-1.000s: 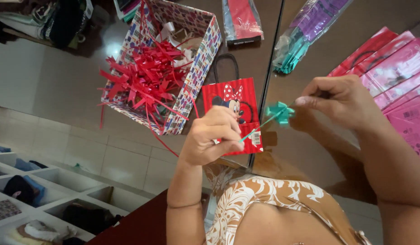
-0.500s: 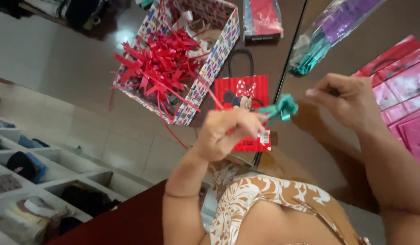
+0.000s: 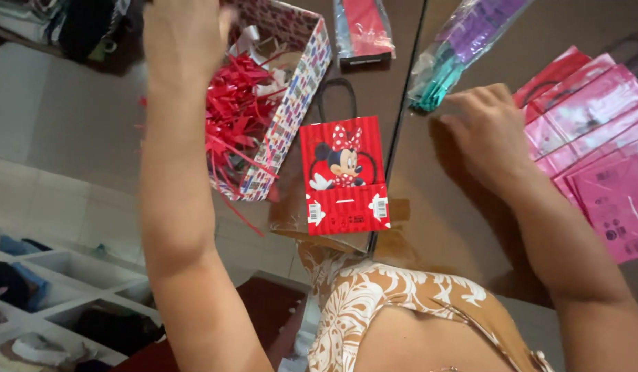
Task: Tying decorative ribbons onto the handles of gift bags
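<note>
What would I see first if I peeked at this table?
Probably the little red gift bag with a cartoon mouse on it, lying flat in the middle of the brown table. To its left sits a patterned box stuffed with red ribbon bows, with the left hand above it. The right hand rests near a stack of pink bags.

Dark brown tabletop (image 3: 415,200), pale tiled floor (image 3: 71,138), white compartment shelving (image 3: 64,275) lower left.

Small red paper gift bag (image 3: 343,176) flat on brown table (image 3: 429,193), patterned cardboard box (image 3: 291,110) of red ribbon bows (image 3: 236,117) to its left, pink plastic packets (image 3: 594,145) to its right, clear packet of teal and purple ribbons (image 3: 457,48) beyond it
</note>
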